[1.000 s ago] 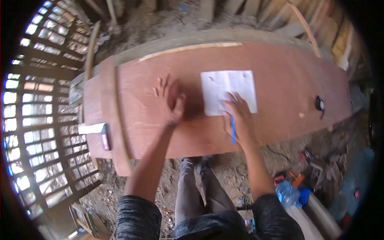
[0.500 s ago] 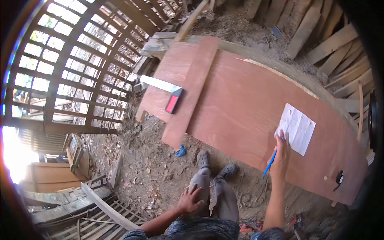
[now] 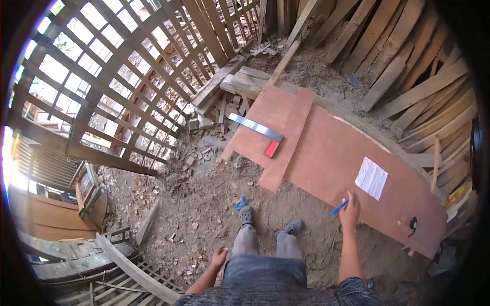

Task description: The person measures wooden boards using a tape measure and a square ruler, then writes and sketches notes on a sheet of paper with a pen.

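The long sheet (image 3: 326, 148) lies across the middle and the right of the scene. On its left part, the strip (image 3: 293, 135) lies crosswise and passes over the near edge. Left of this strip is the square (image 3: 258, 127), and its far-left end reaches beyond the sheet. The paper (image 3: 371, 178) lies right of the middle, and the tape measure (image 3: 413, 223) lies at the near right. The pen (image 3: 339, 207) is in the right hand (image 3: 349, 210), to the near left of the paper. Behind the sheet lies the beam (image 3: 250, 84); the slatted fence (image 3: 102, 153) stands at far left.
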### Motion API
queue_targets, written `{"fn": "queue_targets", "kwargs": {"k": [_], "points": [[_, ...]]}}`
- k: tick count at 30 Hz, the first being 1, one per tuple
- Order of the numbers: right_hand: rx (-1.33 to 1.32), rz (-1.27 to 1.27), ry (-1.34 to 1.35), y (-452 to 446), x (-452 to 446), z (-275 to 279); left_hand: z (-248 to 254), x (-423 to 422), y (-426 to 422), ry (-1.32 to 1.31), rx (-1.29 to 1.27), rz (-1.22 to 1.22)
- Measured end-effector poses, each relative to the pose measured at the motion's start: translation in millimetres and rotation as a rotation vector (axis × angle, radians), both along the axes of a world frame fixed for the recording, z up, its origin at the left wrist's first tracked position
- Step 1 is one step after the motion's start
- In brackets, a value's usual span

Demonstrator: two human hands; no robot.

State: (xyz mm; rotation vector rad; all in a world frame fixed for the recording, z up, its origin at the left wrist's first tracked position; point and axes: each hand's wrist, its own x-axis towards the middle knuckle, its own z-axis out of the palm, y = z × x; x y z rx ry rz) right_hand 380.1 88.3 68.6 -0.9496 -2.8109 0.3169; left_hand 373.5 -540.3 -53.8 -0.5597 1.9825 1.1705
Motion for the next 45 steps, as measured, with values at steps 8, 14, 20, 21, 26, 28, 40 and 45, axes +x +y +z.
{"fn": "queue_targets", "kwargs": {"k": [8,14,20,21,26,28,40,45], "points": [[-0.489,-0.682,-0.163,-238.6,180.3,-39.3,-21.0,-80.2,-131.5,-0.038,0.097,0.143],[-0.654,-1.078,-0.079,-345.7,343.6,-139.8,62.5,-178.2,-39.3,0.123,-0.132,-0.152],[-0.566,-0.935,-0.039,-328.2,302.4,-118.2,100.5,-224.9,98.4,0.224,0.278,-0.317],[-0.518,-0.839,0.017,-315.3,287.4,-122.4,117.7,-225.7,127.3,0.223,0.326,-0.456],[-0.47,-0.216,0.051,-260.1,121.0,-83.3,262.0,-194.6,232.4,0.286,0.618,-1.459],[-0.218,-0.349,-0.341,-292.1,32.7,-51.8,271.9,-157.4,257.7,0.33,0.867,-1.623],[-0.646,0.553,-0.529,-366.6,-107.6,-9.1,305.5,-139.2,222.8,0.196,0.746,-1.889],[-0.687,0.477,-0.542,-368.8,-100.3,4.7,314.0,-135.1,206.0,0.236,0.647,-1.872]]}}
